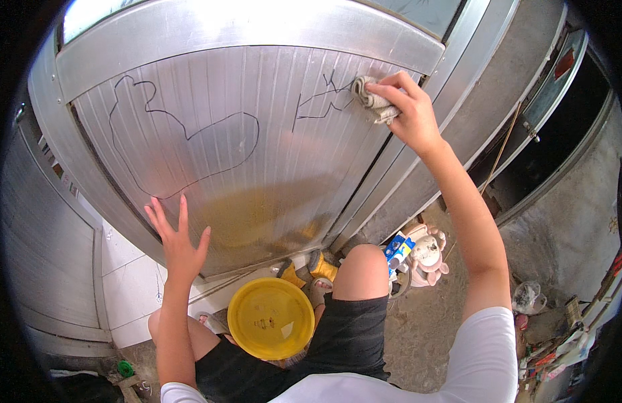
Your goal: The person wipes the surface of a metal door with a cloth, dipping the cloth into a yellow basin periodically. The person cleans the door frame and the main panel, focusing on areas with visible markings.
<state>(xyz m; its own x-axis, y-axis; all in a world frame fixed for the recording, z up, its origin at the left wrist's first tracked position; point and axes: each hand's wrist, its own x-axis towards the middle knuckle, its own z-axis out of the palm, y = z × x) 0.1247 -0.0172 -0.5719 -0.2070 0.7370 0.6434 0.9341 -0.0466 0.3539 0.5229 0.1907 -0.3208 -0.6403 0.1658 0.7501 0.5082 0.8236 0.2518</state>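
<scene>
In front of me stands a ribbed metal door panel (pixel 286 166) with dark line drawings on it. My right hand (pixel 412 108) grips a folded, light-coloured cloth (pixel 374 101) and presses it to the panel's upper right, beside an angular line drawing (pixel 316 106). A larger curved outline (pixel 187 138) fills the panel's left half. My left hand (pixel 177 239) has its fingers spread, its tips at the lower edge of that outline. Between my legs sits a yellow plastic basin (pixel 270 320) with what looks like water in it.
By my right knee are a pink plush-like animal figure (pixel 427 254) and a blue carton (pixel 397 249). Yellow-and-grey items (pixel 321 267) lie at the door's foot. A wooden stick (pixel 502 143) leans at right. White floor tiles (pixel 132 282) show behind the door at left.
</scene>
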